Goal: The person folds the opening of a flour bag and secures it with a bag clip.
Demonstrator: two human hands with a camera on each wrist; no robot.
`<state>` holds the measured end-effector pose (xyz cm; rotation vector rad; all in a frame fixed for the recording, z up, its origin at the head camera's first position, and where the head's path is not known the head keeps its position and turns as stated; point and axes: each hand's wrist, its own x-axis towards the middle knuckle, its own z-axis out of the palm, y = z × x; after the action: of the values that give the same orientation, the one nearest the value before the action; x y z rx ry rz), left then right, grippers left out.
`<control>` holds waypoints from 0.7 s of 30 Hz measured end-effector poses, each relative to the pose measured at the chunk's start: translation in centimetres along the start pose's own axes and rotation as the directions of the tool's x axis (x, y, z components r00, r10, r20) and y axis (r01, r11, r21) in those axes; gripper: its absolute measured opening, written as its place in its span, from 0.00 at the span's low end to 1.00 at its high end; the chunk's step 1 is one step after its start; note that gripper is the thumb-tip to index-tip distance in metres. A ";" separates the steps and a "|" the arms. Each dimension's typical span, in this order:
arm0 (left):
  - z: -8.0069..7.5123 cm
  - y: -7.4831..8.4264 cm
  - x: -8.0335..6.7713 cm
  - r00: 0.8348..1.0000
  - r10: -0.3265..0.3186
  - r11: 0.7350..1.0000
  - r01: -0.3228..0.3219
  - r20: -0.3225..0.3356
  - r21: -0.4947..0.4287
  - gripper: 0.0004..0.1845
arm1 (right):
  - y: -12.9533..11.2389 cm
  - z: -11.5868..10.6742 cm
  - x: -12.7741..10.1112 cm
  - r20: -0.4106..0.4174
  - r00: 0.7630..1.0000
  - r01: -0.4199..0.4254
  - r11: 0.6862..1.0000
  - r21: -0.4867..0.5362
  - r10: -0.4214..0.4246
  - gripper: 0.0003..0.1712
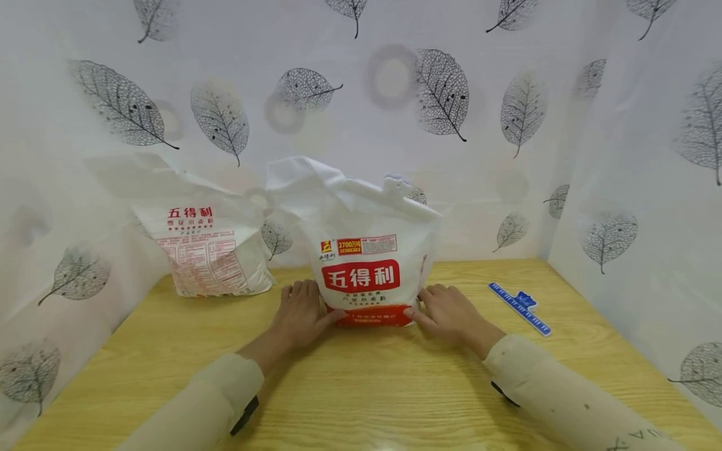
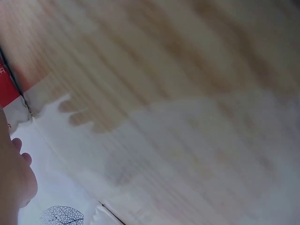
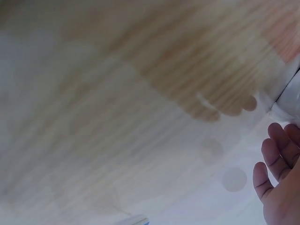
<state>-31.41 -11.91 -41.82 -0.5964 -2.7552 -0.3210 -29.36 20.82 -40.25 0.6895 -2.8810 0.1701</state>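
Both hands brace the base of a standing flour bag at the table's middle.

The left hand (image 1: 300, 315) and right hand (image 1: 445, 311) lie flat, fingers loosely together, thumbs touching the flour bag (image 1: 366, 250); it looks heavy, soft-sided and slick, so cradling under the base seems safest, not the floppy top.

- The table (image 1: 361, 401) is pale wood with a fine straight grain, smooth, with a soft sheen.
- The flour bag (image 1: 366, 263) on the table looks like white plastic film, slightly glossy and creased at the top, with a red printed label.
- The second bag (image 1: 209, 250), left of the flour bag, shows the same wrinkled white film.
- The blue clip (image 1: 520, 307), right of the flour bag, looks like hard plastic.
- The backdrop (image 1: 395, 94) behind the flour bag is a thin matt sheet printed with leaves.
- The sleeves (image 1: 564, 394) are matt cream cloth.
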 end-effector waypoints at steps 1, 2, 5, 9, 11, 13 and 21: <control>0.1 0.0 0.1 1.000 0.000 1.000 0.000 -0.001 -0.002 0.44 | 0.0 0.0 0.0 -0.004 1.000 -0.001 1.000 0.004 0.001 0.38; 0.1 0.0 0.1 1.000 -0.001 1.000 0.001 -0.002 -0.005 0.44 | 0.1 0.1 0.0 -0.009 1.000 -0.003 1.000 0.011 0.003 0.38; 0.3 0.0 0.2 1.000 -0.007 1.000 0.007 -0.007 -0.009 0.44 | 0.3 0.5 0.1 -0.013 1.000 0.001 0.998 0.059 0.000 0.36; 0.6 0.1 0.1 1.000 -0.013 1.000 0.013 0.012 -0.019 0.45 | 0.6 0.8 0.0 0.008 1.000 -0.023 0.988 0.151 0.022 0.31; 0.7 0.1 0.0 1.000 -0.012 1.000 0.013 0.015 -0.026 0.45 | 0.7 0.7 -0.1 0.034 0.998 -0.056 0.974 0.218 0.050 0.29; 0.7 0.1 -0.1 1.000 -0.015 1.000 0.015 0.012 -0.026 0.45 | 0.7 0.6 -0.1 0.058 0.996 -0.086 0.955 0.284 0.073 0.29; 0.4 -0.1 0.0 1.000 -0.012 1.000 0.012 -0.002 -0.029 0.43 | 0.5 0.3 0.4 0.130 0.977 -0.215 0.816 0.537 0.171 0.29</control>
<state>-31.56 -11.84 -42.19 -0.5866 -2.7570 -0.3647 -29.95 21.06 -40.48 0.4772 -2.9749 1.0567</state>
